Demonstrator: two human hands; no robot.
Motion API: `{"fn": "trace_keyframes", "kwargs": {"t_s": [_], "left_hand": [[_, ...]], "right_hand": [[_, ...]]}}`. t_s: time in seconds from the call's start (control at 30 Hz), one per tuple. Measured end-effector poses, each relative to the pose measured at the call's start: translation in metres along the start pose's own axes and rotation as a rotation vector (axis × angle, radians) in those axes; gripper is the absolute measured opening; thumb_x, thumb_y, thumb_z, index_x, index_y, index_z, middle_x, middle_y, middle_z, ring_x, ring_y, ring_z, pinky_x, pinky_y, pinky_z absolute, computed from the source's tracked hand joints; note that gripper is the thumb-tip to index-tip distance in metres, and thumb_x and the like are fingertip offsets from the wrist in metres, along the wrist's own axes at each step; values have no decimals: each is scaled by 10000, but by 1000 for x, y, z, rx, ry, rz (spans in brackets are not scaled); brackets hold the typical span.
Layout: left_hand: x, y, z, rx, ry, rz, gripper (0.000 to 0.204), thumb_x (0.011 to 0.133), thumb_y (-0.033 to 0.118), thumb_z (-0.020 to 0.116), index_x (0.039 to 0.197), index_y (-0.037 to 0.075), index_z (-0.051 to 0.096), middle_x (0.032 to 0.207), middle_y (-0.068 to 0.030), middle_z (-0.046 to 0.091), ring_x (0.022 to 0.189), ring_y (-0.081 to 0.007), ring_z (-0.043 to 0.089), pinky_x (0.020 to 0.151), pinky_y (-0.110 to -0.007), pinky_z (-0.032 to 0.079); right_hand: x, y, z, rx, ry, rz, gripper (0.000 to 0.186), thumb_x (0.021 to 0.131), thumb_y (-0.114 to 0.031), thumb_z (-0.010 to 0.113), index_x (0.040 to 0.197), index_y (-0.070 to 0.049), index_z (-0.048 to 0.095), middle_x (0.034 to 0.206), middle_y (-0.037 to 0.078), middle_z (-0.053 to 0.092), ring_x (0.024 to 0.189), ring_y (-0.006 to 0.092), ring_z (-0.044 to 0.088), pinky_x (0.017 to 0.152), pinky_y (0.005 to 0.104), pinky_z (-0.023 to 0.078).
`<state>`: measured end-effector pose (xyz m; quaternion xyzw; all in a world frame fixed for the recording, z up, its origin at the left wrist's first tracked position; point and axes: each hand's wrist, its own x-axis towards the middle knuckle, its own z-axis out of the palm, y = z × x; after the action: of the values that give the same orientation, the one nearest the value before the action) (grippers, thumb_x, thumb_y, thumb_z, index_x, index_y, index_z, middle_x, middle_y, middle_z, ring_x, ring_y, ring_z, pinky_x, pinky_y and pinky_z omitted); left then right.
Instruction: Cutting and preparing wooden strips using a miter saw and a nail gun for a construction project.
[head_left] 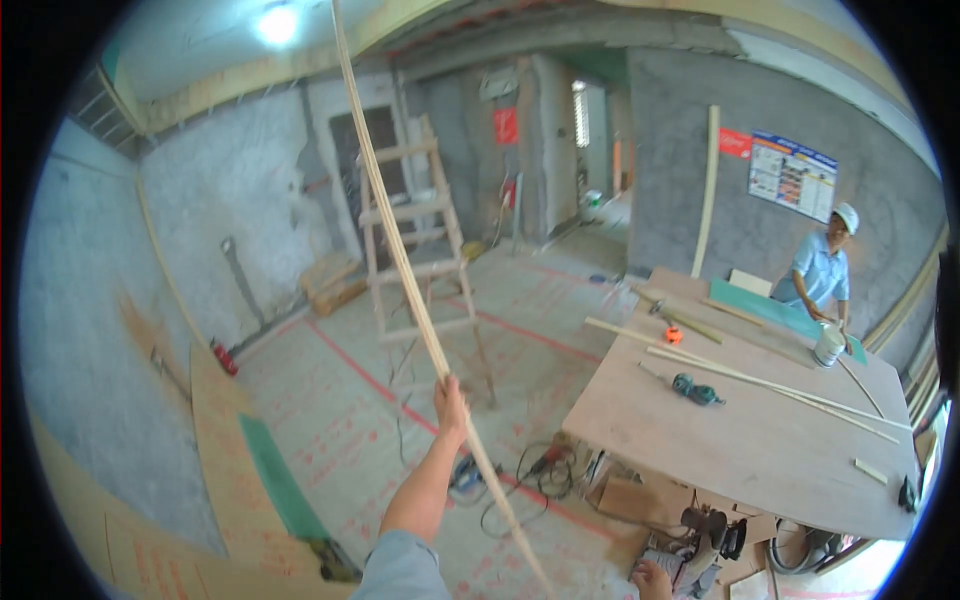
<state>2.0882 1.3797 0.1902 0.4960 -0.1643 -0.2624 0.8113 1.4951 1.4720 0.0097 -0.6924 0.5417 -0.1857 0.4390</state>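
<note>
My left hand (452, 408) is closed around a bundle of long, thin wooden strips (398, 250). They stand tilted in front of me, running from the top edge down to the floor side of the view. At the lower edge shows part of my right hand (652, 578), beside a miter saw (705, 545) low on the floor. Its fingers are partly cut off by the picture's edge, so I cannot make out their grip or whether it touches the saw.
A large board table (640, 415) on the right bears a drill (697, 389), wooden strips (770, 382), an orange tape measure (673, 335) and a white bucket (829, 345). A co-worker (822, 265) stands behind it. Ahead is a wooden stepladder (415, 215); corded tools (548, 460) lie on the floor.
</note>
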Motion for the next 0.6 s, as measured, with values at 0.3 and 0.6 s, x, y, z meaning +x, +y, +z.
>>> {"fn": "trace_keyframes", "kwargs": {"t_s": [0.3,0.6], "left_hand": [[-40,-41,-16,205,-395,78,150,975,218,555,895,121,472,670,57,418,525,-46,390,456,-228,308],[-91,-133,-67,632,-924,303,327,904,260,705,1083,20,573,776,-26,576,647,-154,559,593,-309,477]], "right_hand": [[62,-272,-82,3,160,-500,295,906,-213,675,1132,-24,666,944,174,717,824,299,700,773,371,556],[187,-470,-175,1000,352,-679,639,994,-449,596,1460,-68,381,1256,142,617,1147,279,602,921,389,509]]}}
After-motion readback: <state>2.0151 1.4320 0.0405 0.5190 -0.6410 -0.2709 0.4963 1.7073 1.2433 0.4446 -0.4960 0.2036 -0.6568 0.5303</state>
